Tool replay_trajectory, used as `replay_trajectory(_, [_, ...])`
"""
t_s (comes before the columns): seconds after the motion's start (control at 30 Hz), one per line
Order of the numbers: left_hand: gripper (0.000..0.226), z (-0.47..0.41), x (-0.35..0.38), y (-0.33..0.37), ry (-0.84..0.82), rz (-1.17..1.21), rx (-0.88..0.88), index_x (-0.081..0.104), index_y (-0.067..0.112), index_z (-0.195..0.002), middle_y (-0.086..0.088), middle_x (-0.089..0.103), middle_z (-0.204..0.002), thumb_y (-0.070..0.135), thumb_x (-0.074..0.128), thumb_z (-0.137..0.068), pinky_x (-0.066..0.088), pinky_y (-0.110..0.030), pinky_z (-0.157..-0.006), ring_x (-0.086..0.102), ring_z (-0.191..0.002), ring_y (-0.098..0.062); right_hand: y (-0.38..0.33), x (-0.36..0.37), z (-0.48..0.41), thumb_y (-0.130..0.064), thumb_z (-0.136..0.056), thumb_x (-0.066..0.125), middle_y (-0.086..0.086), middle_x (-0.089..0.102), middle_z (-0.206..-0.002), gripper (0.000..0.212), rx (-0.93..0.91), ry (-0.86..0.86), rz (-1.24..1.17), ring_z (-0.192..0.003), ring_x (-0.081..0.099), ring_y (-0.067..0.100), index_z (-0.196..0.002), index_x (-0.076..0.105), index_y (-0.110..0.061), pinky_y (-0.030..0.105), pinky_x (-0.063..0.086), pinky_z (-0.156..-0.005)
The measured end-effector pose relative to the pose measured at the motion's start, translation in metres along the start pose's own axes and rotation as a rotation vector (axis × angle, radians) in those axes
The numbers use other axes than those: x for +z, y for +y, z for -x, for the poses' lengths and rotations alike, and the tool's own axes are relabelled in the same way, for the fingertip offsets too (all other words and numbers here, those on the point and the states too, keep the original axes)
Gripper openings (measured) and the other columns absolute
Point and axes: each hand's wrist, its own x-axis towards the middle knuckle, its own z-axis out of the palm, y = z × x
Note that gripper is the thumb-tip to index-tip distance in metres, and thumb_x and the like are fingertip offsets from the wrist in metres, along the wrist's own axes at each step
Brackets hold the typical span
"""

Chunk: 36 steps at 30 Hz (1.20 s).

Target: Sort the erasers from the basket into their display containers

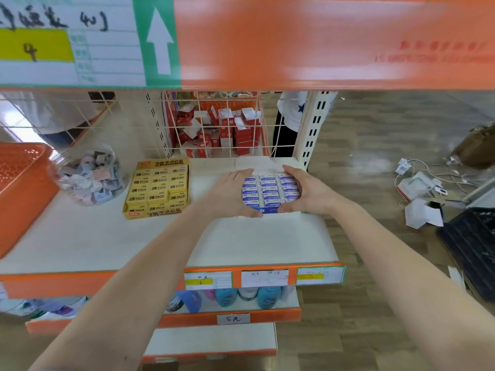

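The left hand (234, 195) and right hand (304, 192) clasped the blue eraser box (270, 192) on the shelf (254, 242), fingers (290, 172) curled round its two sides. A yellow eraser box (158, 188) sat nearby.

Red boxes (241, 129): piled behind the wire grid (267, 145) at the shelf's (107, 236) back edge.
Bottles (269, 297): under its front edge.
Cables (439, 172): floor (361, 183), right.

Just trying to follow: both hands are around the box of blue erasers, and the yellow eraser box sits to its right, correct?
Not quite. In the head view the yellow eraser box sits to its left. The left hand and right hand are indeed around the box of blue erasers.
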Motion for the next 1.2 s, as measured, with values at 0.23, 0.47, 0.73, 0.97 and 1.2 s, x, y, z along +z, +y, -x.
replay_trajectory(0.23, [0.113,0.008,0.010,-0.005,0.100,0.201,-0.084,0.019,0.021,-0.149,0.005,0.031,-0.149,0.044,0.086,-0.060,0.030,-0.033,-0.111,0.030,-0.135,-0.012,0.005,0.002,0.007,-0.032,-0.068,0.083,-0.015,0.037,-0.141,0.109,0.026,0.002,-0.019,-0.116,0.046,0.002,-0.150,0.012,-0.024,0.016,0.034,-0.097])
replay_trajectory(0.47, [0.119,0.008,0.004,0.000,0.065,0.157,-0.089,0.011,0.021,-0.151,0.002,0.030,-0.151,0.043,0.086,-0.061,0.030,-0.035,-0.111,0.030,-0.137,-0.017,-0.006,-0.007,0.006,-0.038,-0.069,0.081,-0.007,0.027,-0.151,0.111,0.009,-0.050,0.181,-0.132,0.035,0.009,-0.151,0.009,-0.020,0.019,0.028,-0.104])
replay_trajectory(0.73, [0.121,0.059,-0.036,-0.041,0.289,0.102,-0.129,-0.006,0.029,-0.151,0.006,-0.005,-0.160,0.053,0.078,-0.067,0.005,-0.046,-0.119,-0.006,-0.147,-0.019,-0.074,0.035,0.001,-0.044,-0.076,0.074,-0.005,0.012,-0.158,0.102,-0.297,0.097,0.223,-0.144,0.011,0.012,-0.151,0.007,-0.025,0.030,0.009,-0.117])
replay_trajectory(0.97, [0.105,0.119,-0.044,-0.115,0.447,0.224,-0.476,0.007,0.017,-0.152,-0.012,0.033,-0.147,0.026,0.078,-0.075,0.028,-0.040,-0.111,0.031,-0.136,-0.028,-0.132,0.120,-0.020,-0.031,-0.087,0.064,0.006,0.009,-0.158,0.089,-0.225,-0.005,0.188,-0.144,0.015,0.019,-0.151,0.006,-0.008,0.021,0.009,-0.112])
replay_trajectory(1.2, [0.097,0.122,-0.043,-0.119,0.473,0.265,-0.459,0.014,0.018,-0.151,-0.006,0.056,-0.131,0.021,0.077,-0.078,0.033,-0.020,-0.086,0.052,-0.119,-0.022,-0.140,0.142,-0.030,-0.035,-0.093,0.054,0.004,0.021,-0.156,0.058,-0.284,-0.151,0.414,-0.140,0.028,0.022,-0.143,0.037,-0.010,0.029,0.020,-0.113])
